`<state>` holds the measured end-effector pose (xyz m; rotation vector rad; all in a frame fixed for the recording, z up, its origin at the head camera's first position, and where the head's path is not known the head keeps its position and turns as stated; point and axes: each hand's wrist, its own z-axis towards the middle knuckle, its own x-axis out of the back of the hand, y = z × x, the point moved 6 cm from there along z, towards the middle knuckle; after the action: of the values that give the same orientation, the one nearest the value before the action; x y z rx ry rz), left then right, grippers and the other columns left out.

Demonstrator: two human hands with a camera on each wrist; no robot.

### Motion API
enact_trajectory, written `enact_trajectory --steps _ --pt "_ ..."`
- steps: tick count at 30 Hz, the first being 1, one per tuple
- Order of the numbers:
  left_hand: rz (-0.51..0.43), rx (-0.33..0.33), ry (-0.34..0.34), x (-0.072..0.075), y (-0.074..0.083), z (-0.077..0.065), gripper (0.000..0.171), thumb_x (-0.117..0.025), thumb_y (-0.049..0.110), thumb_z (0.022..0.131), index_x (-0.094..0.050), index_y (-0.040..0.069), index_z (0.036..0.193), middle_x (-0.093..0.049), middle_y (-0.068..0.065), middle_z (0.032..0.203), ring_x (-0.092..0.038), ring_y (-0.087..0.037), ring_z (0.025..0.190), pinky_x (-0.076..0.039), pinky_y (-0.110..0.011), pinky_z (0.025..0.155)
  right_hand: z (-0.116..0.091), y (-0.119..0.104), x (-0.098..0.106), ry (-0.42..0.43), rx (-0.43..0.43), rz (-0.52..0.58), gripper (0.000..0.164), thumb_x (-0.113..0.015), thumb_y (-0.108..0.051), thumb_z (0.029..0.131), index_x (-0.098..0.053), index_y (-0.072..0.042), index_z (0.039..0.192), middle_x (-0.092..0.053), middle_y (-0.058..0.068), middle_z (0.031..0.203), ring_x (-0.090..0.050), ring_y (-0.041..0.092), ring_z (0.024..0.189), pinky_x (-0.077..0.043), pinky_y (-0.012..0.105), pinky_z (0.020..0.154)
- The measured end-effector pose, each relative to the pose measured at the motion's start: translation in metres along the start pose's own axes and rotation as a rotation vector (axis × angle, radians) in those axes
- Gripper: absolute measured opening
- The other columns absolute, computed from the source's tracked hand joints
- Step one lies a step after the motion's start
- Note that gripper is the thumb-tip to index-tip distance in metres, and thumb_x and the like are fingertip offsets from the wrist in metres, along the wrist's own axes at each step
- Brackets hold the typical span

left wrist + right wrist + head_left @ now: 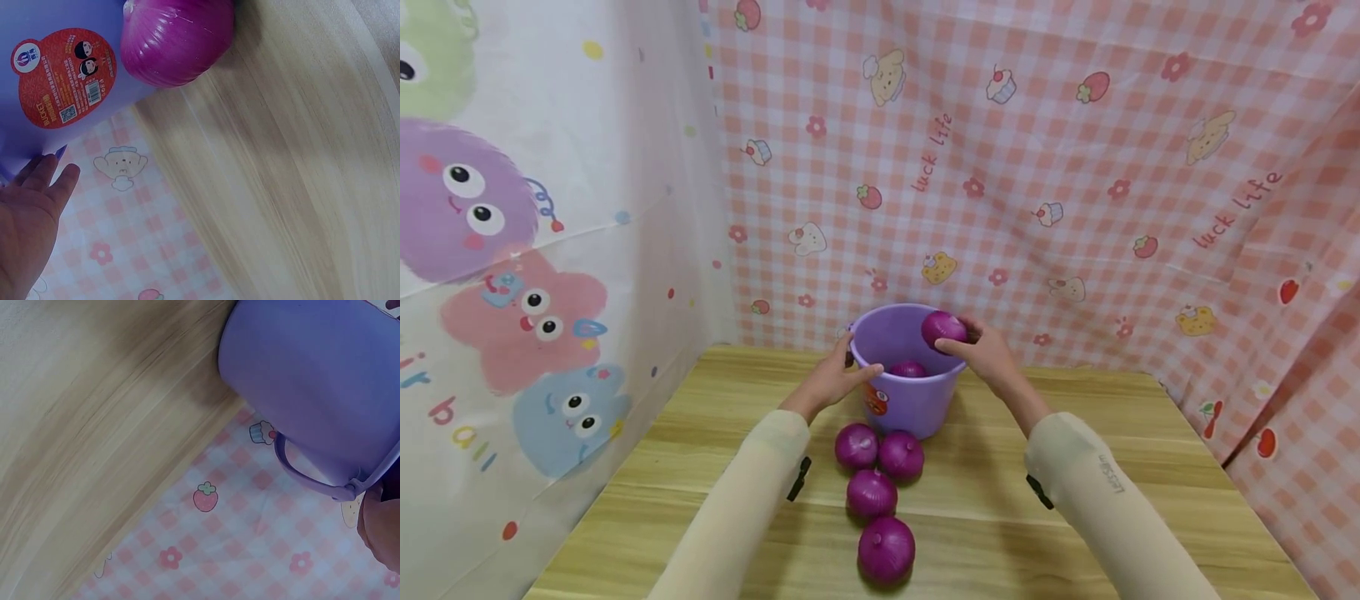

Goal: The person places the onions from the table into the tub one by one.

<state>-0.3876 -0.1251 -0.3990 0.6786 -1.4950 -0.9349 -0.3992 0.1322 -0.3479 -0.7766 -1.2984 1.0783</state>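
1. The left grip (835, 375) is clamped on the near-left rim of the purple bucket (917, 408), thumb at the edge, fingers outside.
2. Four loose onions (872, 494) sit on the worktop (730, 408), two touching or nearly touching the bucket's base. Round and glossy, they would probably roll if nudged; a palm-wide hold around the middle looks safest.
3. The bucket stands upright. Its wall looks like thin, light plastic, likely to flex or tip under a push, so the rim is a sensible place to steady it. Its handle (312, 483) hangs outside and looks hinged.
4. One inner onion (907, 368) lies inside the bucket.
5. The held onion (942, 327) is above the right side of the opening. It should be firm and fairly weighty if real, with smooth, slippery skin; finger and thumb on opposite sides suit it.
6. The right grip (992, 358) is closed around that onion, thumb on the near side.
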Motion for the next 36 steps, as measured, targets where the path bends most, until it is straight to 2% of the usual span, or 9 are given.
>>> enact_trajectory --steps 7,13,19,24,30,36 --pt "0.002 -0.003 0.003 0.001 0.0 0.001 0.104 -0.068 0.069 0.081 -0.015 0.027 0.16 -0.032 -0.016 0.158 -0.032 -0.034 0.144 -0.027 -0.059 0.113 0.001 -0.001 -0.007 0.014 0.004 -0.046 0.076 -0.079 -0.03 0.086 -0.044 -0.001 0.147 -0.054 0.021 0.14 -0.052 0.033 0.127 -0.043 0.043 0.107" --pt "-0.004 0.001 0.001 0.0 0.002 0.0 0.101 -0.068 0.063 0.084 -0.014 0.026 0.16 -0.031 -0.016 0.158 -0.031 -0.034 0.144 -0.027 -0.059 0.114 0.001 0.0 -0.01 0.003 -0.006 -0.01 0.083 -0.078 -0.028 0.087 -0.035 0.001 0.151 -0.049 0.024 0.144 -0.047 0.036 0.133 -0.041 0.042 0.109" --pt "0.001 -0.009 0.002 0.001 0.003 -0.001 0.101 -0.068 0.064 0.084 -0.015 0.024 0.16 -0.031 -0.016 0.158 -0.031 -0.034 0.144 -0.027 -0.058 0.114 0.002 0.002 -0.01 0.001 0.027 -0.002 0.077 -0.075 -0.021 0.089 -0.035 0.004 0.15 -0.047 0.028 0.144 -0.046 0.04 0.133 -0.041 0.043 0.109" --pt "-0.004 -0.015 -0.003 0.001 0.004 -0.001 0.099 -0.068 0.062 0.084 -0.016 0.024 0.16 -0.032 -0.017 0.158 -0.032 -0.033 0.144 -0.029 -0.057 0.113 0.002 0.005 -0.008 -0.003 0.021 -0.015 0.077 -0.074 -0.021 0.091 -0.033 0.005 0.151 -0.045 0.028 0.145 -0.044 0.041 0.134 -0.041 0.044 0.109" --pt "-0.01 -0.019 -0.007 0.0 0.005 -0.002 0.1 -0.068 0.064 0.084 -0.015 0.025 0.16 -0.031 -0.016 0.158 -0.031 -0.032 0.144 -0.029 -0.056 0.113 -0.001 0.008 -0.001 0.004 0.036 -0.092 0.08 -0.077 -0.028 0.088 -0.037 0.001 0.151 -0.05 0.024 0.144 -0.048 0.037 0.132 -0.045 0.043 0.105" --pt "-0.002 -0.037 -0.004 0.0 0.005 -0.002 0.098 -0.067 0.063 0.085 -0.016 0.026 0.16 -0.032 -0.015 0.158 -0.03 -0.033 0.144 -0.029 -0.059 0.113 -0.004 0.011 0.003 -0.006 0.15 -0.224 0.078 -0.078 -0.027 0.087 -0.041 0.003 0.148 -0.051 0.026 0.14 -0.05 0.041 0.128 -0.044 0.048 0.105"
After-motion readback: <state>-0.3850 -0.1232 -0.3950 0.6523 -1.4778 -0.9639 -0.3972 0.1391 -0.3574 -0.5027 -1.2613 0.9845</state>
